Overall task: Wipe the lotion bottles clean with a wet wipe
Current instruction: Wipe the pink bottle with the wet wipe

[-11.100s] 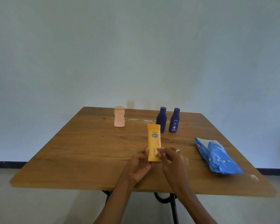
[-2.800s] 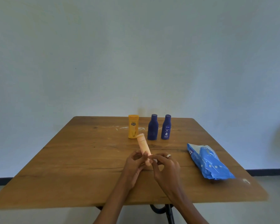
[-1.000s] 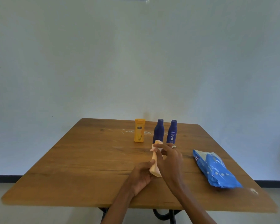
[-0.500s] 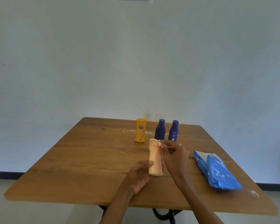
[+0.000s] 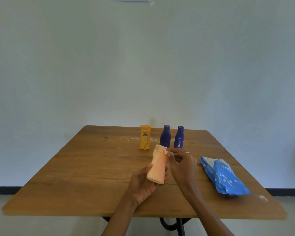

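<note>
wipe pack [image 5: 223, 176] right of held bottle [image 5: 157, 165]

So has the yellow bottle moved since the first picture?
Yes. The yellow bottle was held in both hands at the near middle of the table; it now stands upright at the far edge, just left of the two blue bottles.

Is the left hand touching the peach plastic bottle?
Touching. The head view shows the left hand gripping the lower part of the peach plastic bottle, thumb and fingers on either side of it.
</note>
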Action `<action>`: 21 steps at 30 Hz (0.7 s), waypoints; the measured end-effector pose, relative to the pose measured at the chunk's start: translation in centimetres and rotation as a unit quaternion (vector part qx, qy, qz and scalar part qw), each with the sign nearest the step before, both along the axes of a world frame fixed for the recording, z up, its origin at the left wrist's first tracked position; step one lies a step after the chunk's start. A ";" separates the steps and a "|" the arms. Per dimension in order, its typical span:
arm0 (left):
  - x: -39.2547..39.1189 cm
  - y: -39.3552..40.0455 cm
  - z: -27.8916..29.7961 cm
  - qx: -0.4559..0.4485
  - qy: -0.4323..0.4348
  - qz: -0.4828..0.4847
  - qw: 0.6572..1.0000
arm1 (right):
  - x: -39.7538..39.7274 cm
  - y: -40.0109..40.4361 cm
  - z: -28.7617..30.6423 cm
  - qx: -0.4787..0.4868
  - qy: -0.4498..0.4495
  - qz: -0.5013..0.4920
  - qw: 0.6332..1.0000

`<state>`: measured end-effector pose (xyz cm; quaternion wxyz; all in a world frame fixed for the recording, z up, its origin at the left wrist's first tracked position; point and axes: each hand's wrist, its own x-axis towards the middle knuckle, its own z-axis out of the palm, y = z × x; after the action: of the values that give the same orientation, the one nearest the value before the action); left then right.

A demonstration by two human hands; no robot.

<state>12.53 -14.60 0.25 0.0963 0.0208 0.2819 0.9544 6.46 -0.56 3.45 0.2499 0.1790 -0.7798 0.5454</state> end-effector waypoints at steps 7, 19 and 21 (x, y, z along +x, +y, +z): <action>-0.1 -0.4 -0.2 0.034 0.010 0.014 0.999 | 1.3 0.1 -0.3 0.090 0.050 0.055 0.993; -0.2 -0.6 -0.3 0.042 0.013 0.017 0.999 | 1.7 1.0 -1.3 0.127 0.066 0.080 0.986; -0.5 -0.5 -0.6 0.020 0.009 0.025 0.999 | 1.2 1.5 -1.0 0.151 0.079 0.084 0.982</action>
<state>12.06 -15.12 -0.33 0.0692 0.0247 0.2638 0.9618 7.62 0.96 2.40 0.2340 0.3217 -0.8133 0.4246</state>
